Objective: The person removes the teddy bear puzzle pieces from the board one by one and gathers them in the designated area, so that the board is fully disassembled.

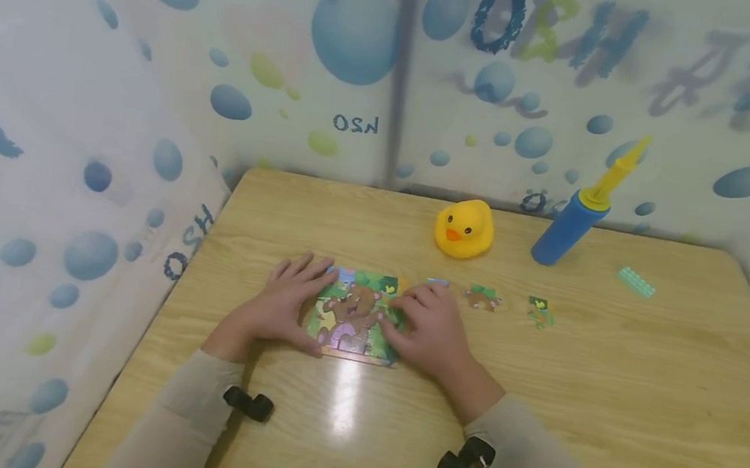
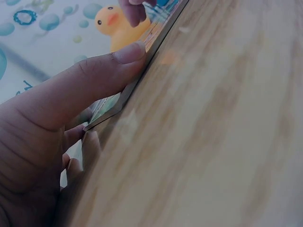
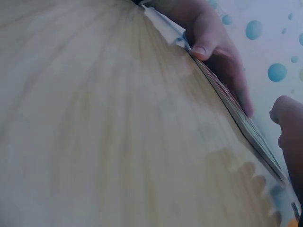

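Note:
A jigsaw puzzle (image 1: 352, 311) with a brown bear picture lies in a flat board on the wooden table. My left hand (image 1: 287, 301) holds the board's left side, with the thumb at the near edge and the fingers toward the far left corner. In the left wrist view that thumb (image 2: 109, 71) lies over the board's edge (image 2: 124, 97). My right hand (image 1: 430, 330) is at the right side of the puzzle with bent fingers; whether a piece is between them is hidden. Beyond it lie loose puzzle pieces: a partly covered one (image 1: 438, 281), a brown one (image 1: 482, 299) and a green one (image 1: 540, 312).
Behind the pieces sits a yellow rubber duck (image 1: 464, 229). A blue hand pump (image 1: 568, 226) with a yellow nozzle stands to its right, near the patterned wall. Farther right is a pale green studded block (image 1: 636, 282) on the table (image 1: 602, 414).

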`<state>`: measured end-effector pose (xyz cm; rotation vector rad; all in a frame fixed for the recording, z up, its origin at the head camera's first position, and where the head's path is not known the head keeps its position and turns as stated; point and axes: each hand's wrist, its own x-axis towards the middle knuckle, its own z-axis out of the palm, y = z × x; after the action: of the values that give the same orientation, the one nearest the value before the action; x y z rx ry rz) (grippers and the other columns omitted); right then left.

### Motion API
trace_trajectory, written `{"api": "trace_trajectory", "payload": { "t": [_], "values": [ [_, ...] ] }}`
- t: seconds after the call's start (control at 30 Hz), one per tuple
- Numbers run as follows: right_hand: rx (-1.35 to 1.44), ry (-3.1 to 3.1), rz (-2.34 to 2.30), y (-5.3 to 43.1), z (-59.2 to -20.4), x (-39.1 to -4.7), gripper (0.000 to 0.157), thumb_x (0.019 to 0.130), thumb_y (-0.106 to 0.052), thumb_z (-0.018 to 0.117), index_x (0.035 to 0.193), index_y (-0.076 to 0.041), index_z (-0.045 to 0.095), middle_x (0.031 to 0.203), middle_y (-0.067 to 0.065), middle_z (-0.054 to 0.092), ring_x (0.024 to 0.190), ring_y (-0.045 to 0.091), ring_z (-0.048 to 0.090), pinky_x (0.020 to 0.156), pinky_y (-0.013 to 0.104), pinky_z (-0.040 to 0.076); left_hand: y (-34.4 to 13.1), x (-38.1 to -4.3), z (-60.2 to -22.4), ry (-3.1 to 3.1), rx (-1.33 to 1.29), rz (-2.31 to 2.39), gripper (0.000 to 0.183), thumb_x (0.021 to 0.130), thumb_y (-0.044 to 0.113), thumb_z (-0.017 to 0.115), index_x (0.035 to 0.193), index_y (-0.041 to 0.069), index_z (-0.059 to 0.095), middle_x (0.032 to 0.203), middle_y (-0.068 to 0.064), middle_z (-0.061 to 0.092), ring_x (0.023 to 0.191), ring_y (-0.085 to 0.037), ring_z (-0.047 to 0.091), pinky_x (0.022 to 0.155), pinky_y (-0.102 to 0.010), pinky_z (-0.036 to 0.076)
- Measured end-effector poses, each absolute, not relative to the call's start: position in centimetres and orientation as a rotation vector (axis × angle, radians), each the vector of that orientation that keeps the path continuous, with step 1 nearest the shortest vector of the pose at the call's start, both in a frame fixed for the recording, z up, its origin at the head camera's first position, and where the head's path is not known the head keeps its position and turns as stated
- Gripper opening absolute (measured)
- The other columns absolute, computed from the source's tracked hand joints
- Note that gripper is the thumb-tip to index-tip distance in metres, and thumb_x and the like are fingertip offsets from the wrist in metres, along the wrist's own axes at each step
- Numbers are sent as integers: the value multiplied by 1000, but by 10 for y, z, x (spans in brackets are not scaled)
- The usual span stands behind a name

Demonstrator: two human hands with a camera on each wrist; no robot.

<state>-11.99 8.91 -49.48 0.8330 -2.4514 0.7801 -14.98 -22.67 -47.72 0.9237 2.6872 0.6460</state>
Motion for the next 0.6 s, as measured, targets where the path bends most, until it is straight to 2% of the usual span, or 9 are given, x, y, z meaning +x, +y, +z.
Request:
{"api": "trace_trajectory", "payload": {
  "t": [0.27,0.4,0.6],
  "values": [
    [911,-2432,707,58,-496,-120,26,88,-34,75,101,-12,83,98,1,72,93,24,59,84,41,50,-227,-150,-480,2687,893,643,143,60,78,90,171,15,26,179,-6,11,163,-40,-3,125,-65,-8],
    [911,-2489,705,43,-494,-118,27,91,-40,75,107,-19,82,106,-2,73,98,22,59,85,42,47,-227,-151,-481,2684,889,657,143,61,78,90,171,14,26,179,-6,12,163,-40,-3,125,-65,-8],
    [860,-2672,673,29,-491,-116,39,94,-51,72,119,-22,77,115,-4,72,101,20,53,91,45,40,-227,-150,-479,2685,895,659,141,62,76,91,170,13,27,179,-7,13,163,-42,-2,125,-66,-7]
  ]
}}
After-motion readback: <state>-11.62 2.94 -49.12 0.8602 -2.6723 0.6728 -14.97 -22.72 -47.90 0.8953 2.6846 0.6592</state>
